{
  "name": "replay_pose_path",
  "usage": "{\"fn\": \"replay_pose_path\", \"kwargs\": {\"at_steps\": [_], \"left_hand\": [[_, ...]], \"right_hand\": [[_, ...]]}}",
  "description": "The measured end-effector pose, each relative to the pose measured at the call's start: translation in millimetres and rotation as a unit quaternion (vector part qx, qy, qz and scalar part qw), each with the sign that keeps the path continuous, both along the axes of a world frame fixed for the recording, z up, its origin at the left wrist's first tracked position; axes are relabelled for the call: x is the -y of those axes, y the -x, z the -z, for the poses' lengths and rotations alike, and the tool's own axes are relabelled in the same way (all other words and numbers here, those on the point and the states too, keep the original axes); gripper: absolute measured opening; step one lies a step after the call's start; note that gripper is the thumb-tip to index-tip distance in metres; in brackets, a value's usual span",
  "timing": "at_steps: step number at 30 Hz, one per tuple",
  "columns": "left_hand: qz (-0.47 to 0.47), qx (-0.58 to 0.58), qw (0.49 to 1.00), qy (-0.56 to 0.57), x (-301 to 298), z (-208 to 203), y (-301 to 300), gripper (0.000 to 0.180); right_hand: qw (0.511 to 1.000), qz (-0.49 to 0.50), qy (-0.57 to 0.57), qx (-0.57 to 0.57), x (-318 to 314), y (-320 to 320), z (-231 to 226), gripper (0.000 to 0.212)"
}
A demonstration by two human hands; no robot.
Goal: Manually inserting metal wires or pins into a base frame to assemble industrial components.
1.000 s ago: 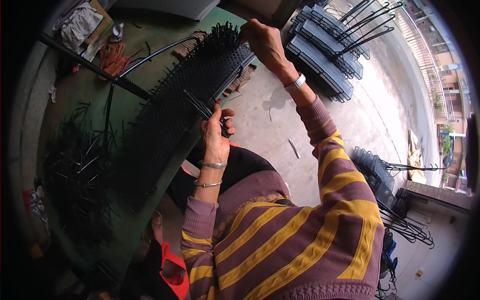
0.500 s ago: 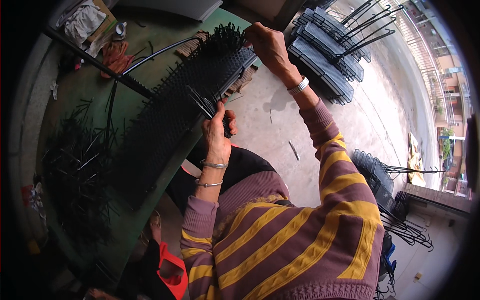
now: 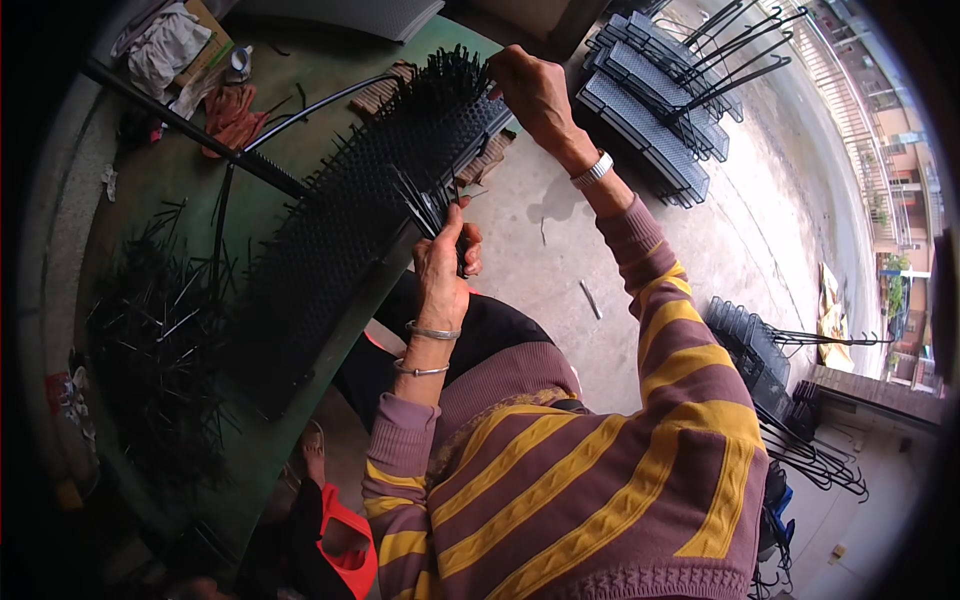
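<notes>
My left hand (image 3: 443,262) is closed around a bundle of thin black strips (image 3: 424,204), their ends fanning out above the thumb. Just beyond it lies a long black perforated panel (image 3: 330,235), slanting across the green table. Many short black pieces (image 3: 452,85) stand up densely at the panel's far right end. There my right hand (image 3: 535,95) has its fingertips pinched together at the panel's corner; whatever they hold is hidden or too small to make out. A tangled heap of similar black strips (image 3: 160,350) lies on the table at the left.
A black bar (image 3: 190,125) crosses above the green table (image 3: 330,70). Cloths (image 3: 165,50) and a box lie at the far left. Grey mesh racks with hooked rods (image 3: 640,110) are stacked on the floor at right. A red stool (image 3: 345,545) and another person's foot (image 3: 313,455) are below.
My left hand has shifted slightly right and down with the bundle, whose strips now point more upright. My right hand remains nearly in place at the panel's far corner.
</notes>
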State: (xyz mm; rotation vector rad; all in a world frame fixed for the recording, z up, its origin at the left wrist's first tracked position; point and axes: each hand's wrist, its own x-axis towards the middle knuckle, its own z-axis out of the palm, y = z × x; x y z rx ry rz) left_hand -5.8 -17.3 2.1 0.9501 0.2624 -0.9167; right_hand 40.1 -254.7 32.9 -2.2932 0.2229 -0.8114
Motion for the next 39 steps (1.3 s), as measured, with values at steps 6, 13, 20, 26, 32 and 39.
{"fn": "replay_pose_path", "kwargs": {"at_steps": [6,13,20,26,32,39], "left_hand": [[0.015,0.015,1.0,0.007,2.2,-1.7,2.9,0.031],[0.055,0.023,0.998,0.02,1.1,-1.3,3.2,0.03],[0.074,0.037,0.996,0.041,1.4,-7.3,6.0,0.028],[0.081,0.017,0.995,0.045,2.6,-10.4,7.6,0.026],[0.102,0.037,0.993,0.05,-0.5,-8.2,9.3,0.031],[0.167,0.059,0.983,0.047,-1.4,-12.0,10.5,0.033]], "right_hand": [[0.992,-0.032,0.126,-0.001,10.3,-13.5,13.8,0.008],[0.969,0.003,0.247,0.009,-2.0,-5.1,10.9,0.013],[0.925,0.095,0.367,0.002,-7.7,-0.8,21.3,0.031],[0.942,0.101,0.321,0.011,-11.2,6.6,18.6,0.03],[0.972,-0.17,-0.161,-0.021,-48.3,24.6,-22.0,0.033],[0.925,-0.199,-0.248,-0.209,-58.1,50.9,-28.3,0.034]]}}
